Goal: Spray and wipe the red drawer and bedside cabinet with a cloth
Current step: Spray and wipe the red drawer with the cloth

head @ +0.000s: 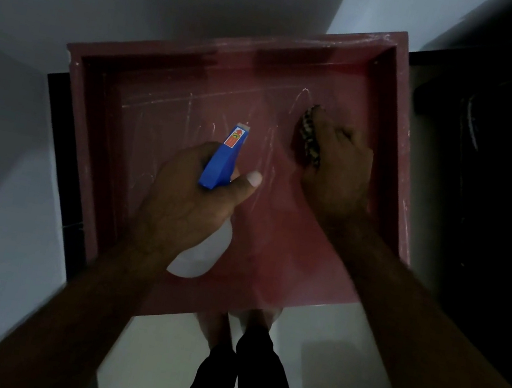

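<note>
The red drawer (148,103) stands pulled out below me, its bottom streaked with whitish smears. My left hand (187,196) grips a spray bottle (224,155) with a blue head and a white body, its nozzle pointing at the drawer's far side. My right hand (339,166) presses a dark patterned cloth (309,135) onto the drawer bottom near the right wall. Most of the cloth is hidden under my fingers.
A dark cabinet body (61,163) frames the drawer on the left. Dark furniture or bags (504,166) fill the right side. My legs and bare feet (247,326) stand on a pale tiled floor (160,363) just below the drawer front. A grey wall rises beyond.
</note>
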Tool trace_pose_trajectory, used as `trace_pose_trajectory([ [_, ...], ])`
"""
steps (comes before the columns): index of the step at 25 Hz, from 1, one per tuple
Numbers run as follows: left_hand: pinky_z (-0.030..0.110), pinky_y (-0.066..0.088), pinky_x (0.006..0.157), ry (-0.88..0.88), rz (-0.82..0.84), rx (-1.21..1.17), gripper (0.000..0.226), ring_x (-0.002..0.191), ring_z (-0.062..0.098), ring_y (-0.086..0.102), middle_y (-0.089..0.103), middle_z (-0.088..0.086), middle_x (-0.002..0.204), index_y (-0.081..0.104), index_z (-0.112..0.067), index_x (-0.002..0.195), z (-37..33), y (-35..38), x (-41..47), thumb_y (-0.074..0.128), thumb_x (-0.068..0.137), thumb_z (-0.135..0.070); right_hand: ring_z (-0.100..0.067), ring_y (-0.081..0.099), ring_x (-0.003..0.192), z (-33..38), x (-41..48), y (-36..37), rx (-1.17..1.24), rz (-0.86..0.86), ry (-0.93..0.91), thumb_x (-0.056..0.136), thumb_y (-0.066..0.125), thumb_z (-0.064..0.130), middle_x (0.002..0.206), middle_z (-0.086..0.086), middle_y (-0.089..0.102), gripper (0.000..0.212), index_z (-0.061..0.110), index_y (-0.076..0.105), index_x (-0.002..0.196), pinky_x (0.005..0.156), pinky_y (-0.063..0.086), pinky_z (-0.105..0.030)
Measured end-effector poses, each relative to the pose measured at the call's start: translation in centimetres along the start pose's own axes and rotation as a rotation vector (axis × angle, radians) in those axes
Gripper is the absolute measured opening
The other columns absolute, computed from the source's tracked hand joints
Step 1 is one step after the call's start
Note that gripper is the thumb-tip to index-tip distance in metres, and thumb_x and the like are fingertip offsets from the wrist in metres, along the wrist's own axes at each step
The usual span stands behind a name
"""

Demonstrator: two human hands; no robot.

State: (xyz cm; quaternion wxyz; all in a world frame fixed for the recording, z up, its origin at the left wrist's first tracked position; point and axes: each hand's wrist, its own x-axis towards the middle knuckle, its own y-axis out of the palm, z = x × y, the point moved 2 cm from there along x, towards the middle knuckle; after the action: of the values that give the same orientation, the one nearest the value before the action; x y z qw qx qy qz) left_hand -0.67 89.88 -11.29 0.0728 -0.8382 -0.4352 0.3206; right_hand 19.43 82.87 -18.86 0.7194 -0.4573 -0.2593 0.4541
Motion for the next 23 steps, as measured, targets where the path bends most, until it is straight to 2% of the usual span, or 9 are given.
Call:
trace_pose_trajectory([
  [2,0.058,0.059,0.07,0.0,0.003,-0.002,0.047,0.067,0.033,0.07,0.064,0.01,0.069,0.055,-0.021,0.08,0.1,-0.1,0.2,0.068,0.075,-0.065,-0.038,0.056,0.12,0.5,0.0,0.3,-0.014,-0.017,0.078,0.08,0.061,-0.001,0.142,-0.008,0.064,0.073,0.012,0.052,0.151,0.099,0.048,-0.048],
  [7,0.058,0.059,0.074,-0.024,0.015,-0.012,0.051,0.071,0.035,0.071,0.065,0.015,0.074,0.056,-0.016,0.079,0.0,-0.4,0.7,0.068,0.075,-0.066,-0.04,0.06,0.111,1.2,0.7,0.1,0.026,0.102,-0.176,0.083,0.061,0.002,0.128,-0.011,0.071,0.064,0.009,0.058,0.146,0.091,0.051,-0.048],
  [10,0.058,0.059,0.073,0.0,0.01,0.026,0.053,0.069,0.033,0.071,0.067,0.015,0.072,0.059,-0.009,0.085,-0.2,-0.6,0.8,0.068,0.078,-0.062,-0.042,0.065,0.113,-0.1,2.0,-1.0,0.039,-0.043,-0.071,0.079,0.063,-0.003,0.128,-0.02,0.07,0.064,0.001,0.059,0.142,0.097,0.052,-0.049],
  [12,0.058,0.058,0.074,-0.004,0.006,0.025,0.051,0.07,0.035,0.071,0.067,0.016,0.073,0.059,-0.008,0.085,-0.3,-0.5,0.8,0.07,0.08,-0.058,-0.04,0.065,0.115,0.6,2.0,-0.9,0.031,-0.08,-0.041,0.08,0.061,-0.002,0.133,-0.017,0.069,0.061,0.001,0.061,0.141,0.1,0.051,-0.046],
  [16,0.06,0.059,0.075,-0.043,0.004,-0.024,0.043,0.072,0.037,0.071,0.066,0.015,0.075,0.057,-0.014,0.081,-0.3,-0.2,1.1,0.072,0.079,-0.054,-0.032,0.057,0.123,2.2,1.2,0.4,-0.021,0.121,-0.164,0.088,0.055,0.011,0.153,-0.001,0.056,0.061,0.017,0.056,0.149,0.098,0.048,-0.045],
  [18,0.059,0.059,0.075,-0.034,0.01,-0.013,0.045,0.071,0.036,0.071,0.066,0.015,0.075,0.057,-0.012,0.082,-0.5,-0.3,1.1,0.071,0.079,-0.055,-0.033,0.058,0.121,1.4,1.6,-0.1,-0.011,0.06,-0.114,0.089,0.057,0.008,0.15,-0.002,0.059,0.059,0.017,0.058,0.148,0.097,0.049,-0.044],
  [21,0.058,0.059,0.074,0.007,0.006,-0.003,0.045,0.068,0.035,0.07,0.066,0.016,0.072,0.058,-0.008,0.083,-0.7,-0.7,1.2,0.071,0.083,-0.051,-0.03,0.057,0.125,0.3,2.5,-0.7,-0.014,-0.054,0.115,0.092,0.066,0.012,0.143,0.0,0.065,0.057,0.021,0.058,0.148,0.099,0.048,-0.043],
  [23,0.057,0.059,0.074,0.011,0.006,0.005,0.041,0.068,0.033,0.071,0.066,0.015,0.072,0.059,-0.009,0.084,-0.7,-0.7,1.3,0.073,0.087,-0.047,-0.031,0.057,0.125,1.3,2.7,-0.3,-0.014,-0.05,0.085,0.097,0.062,0.017,0.145,-0.001,0.063,0.049,0.018,0.059,0.146,0.1,0.047,-0.043],
])
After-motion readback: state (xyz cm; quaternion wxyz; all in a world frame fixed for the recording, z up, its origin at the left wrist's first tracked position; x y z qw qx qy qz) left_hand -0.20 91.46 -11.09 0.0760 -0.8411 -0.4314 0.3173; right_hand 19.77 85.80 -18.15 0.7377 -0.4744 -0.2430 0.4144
